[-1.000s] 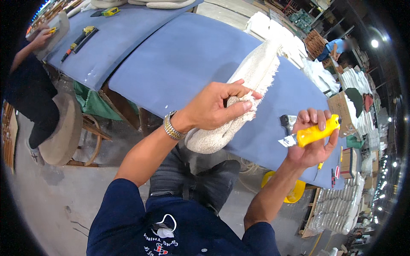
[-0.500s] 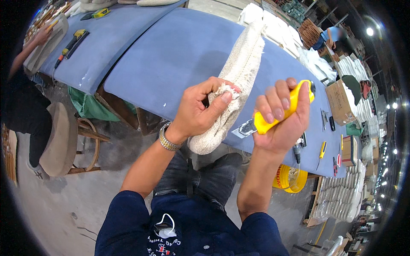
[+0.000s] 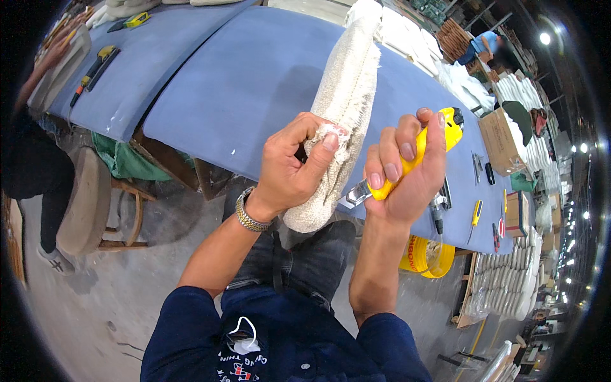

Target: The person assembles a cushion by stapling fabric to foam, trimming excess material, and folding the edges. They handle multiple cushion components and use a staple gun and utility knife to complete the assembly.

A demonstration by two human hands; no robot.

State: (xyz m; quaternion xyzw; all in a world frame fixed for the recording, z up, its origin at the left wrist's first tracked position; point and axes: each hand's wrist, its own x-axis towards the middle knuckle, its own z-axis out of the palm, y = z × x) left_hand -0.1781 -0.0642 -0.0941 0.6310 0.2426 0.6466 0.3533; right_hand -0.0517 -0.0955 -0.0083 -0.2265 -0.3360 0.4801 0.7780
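Observation:
A long cushion [image 3: 347, 79] covered in cream woven fabric, with frayed edges along its seam, reaches from the blue-topped table toward my body. My left hand [image 3: 296, 162] pinches a gathered fold of its fabric near the rounded close end. Just right of the cushion, my right hand [image 3: 410, 169] is wrapped round a yellow utility knife [image 3: 417, 153]. The knife's blade points down and left, close to the cushion's side; whether it touches the fabric I cannot tell.
On the table's [image 3: 235, 70] right part lie a yellow-handled screwdriver [image 3: 476, 213] and other small tools. A yellow bucket [image 3: 439, 258] stands below that edge. White cushions and a cardboard box [image 3: 503, 141] are beyond. At left, a pneumatic tool [image 3: 95, 70] lies near another person's arm [image 3: 44, 67].
The cushion and both hands have shifted slightly left in view. My right hand has turned the knife a little, with the blade now closer to the cushion.

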